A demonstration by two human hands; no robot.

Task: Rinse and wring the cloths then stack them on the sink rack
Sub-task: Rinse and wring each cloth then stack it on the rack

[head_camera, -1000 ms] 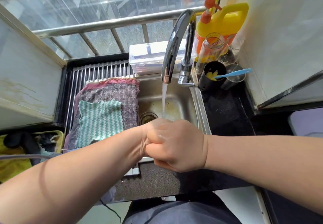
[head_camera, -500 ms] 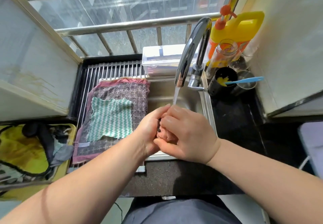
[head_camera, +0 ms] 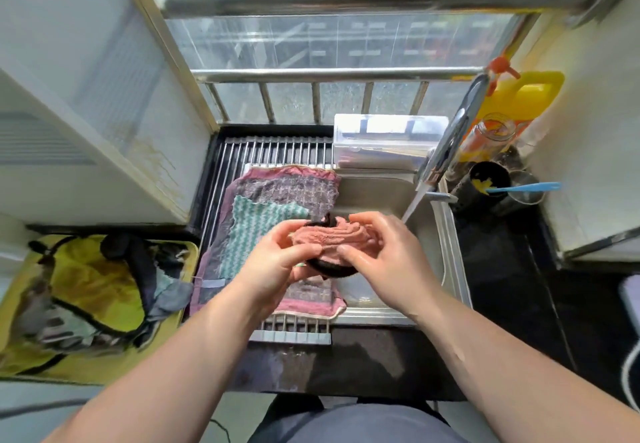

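Bunching into soft, ribbed folds, the pink cloth [head_camera: 334,240] is a fuzzy terry piece with a dark trim along its lower edge and a dark loop at the top. It is held above the front of the steel sink [head_camera: 450,269], at the right edge of the sink rack [head_camera: 277,152]. The left hand [head_camera: 277,259] grips its left end, thumb on top and the fingers [head_camera: 301,271] curled underneath. The right hand [head_camera: 384,255] pinches the right end, thumb pressed to the front and fingers [head_camera: 367,223] bent over the top fold. Both hands look wet.

A thin stream of water [head_camera: 414,203] falls from the curved chrome tap [head_camera: 450,145] just behind the right hand. On the rack's parallel metal rods a large chequered grey cloth [head_camera: 294,184] with a pink border lies flat, and a smaller green zigzag cloth [head_camera: 256,224] with a nubby weave lies on top of it. At the left, a yellow tray [head_camera: 162,349] holds crumpled yellow and dark cloths. The worktop [head_camera: 346,363] in front is dark, speckled and wet.
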